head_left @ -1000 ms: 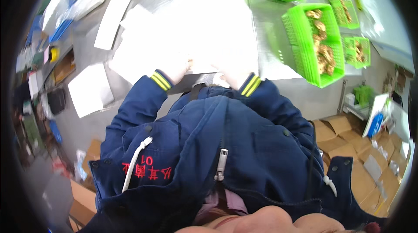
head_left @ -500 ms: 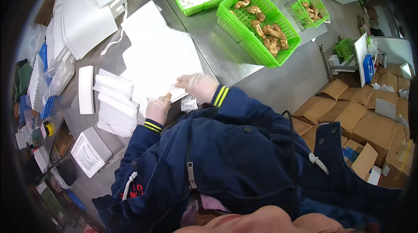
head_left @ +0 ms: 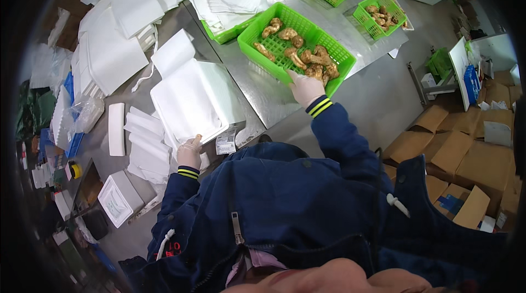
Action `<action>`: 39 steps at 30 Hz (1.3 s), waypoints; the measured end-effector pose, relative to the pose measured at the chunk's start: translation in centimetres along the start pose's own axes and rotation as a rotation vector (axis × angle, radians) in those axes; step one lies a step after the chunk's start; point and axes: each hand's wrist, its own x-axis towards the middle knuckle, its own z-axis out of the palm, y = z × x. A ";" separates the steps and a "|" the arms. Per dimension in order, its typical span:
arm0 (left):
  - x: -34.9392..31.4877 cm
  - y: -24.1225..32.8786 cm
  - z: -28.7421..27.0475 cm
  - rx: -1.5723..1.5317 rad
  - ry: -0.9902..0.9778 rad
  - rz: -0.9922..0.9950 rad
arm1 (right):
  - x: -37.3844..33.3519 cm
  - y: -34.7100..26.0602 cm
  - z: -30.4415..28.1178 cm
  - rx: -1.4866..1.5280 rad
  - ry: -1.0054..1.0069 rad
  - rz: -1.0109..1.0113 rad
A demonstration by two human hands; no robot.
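A white foam box (head_left: pixel 231 96) lined with white paper (head_left: pixel 183 93) stands on the metal table in front of me. At its near left corner my left hand (head_left: pixel 189 153), in a thin pale glove, is closed on the rim; whether it also pinches the paper is hard to see. My right hand (head_left: pixel 307 89), gloved too, is at the near side of a green plastic basket (head_left: pixel 253 34), with fingers hooked over the rim. Several brown, knobbly mushrooms (head_left: pixel 319 57) lie in this basket, some right beside my right fingertips.
Farther off stand two smaller green baskets of mushrooms (head_left: pixel 330 0) (head_left: pixel 378 27). A green tray (head_left: pixel 227 35) holds stacked white sheets. Leftward are crumpled paper (head_left: pixel 145 142), a white foam strip (head_left: pixel 116 128), a small lidded foam box (head_left: pixel 118 200) and foam sheets (head_left: pixel 118 46). Cardboard boxes (head_left: pixel 466 150) fill the right.
My right hand has left the white paper and reached right to the green basket. The paper now lies down inside the foam box, whose rim shows. My left hand stays at its corner.
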 end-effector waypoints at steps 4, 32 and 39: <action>-0.5 0.3 0.1 0.008 0.038 -0.027 | 1.6 3.0 -5.3 0.061 0.045 0.002; 0.3 0.2 0.2 -0.035 0.065 0.018 | 17.8 2.1 6.1 -0.146 -0.277 -0.095; -0.7 1.4 -0.3 -0.019 0.073 -0.033 | 14.1 -0.5 -0.4 -0.042 0.031 0.073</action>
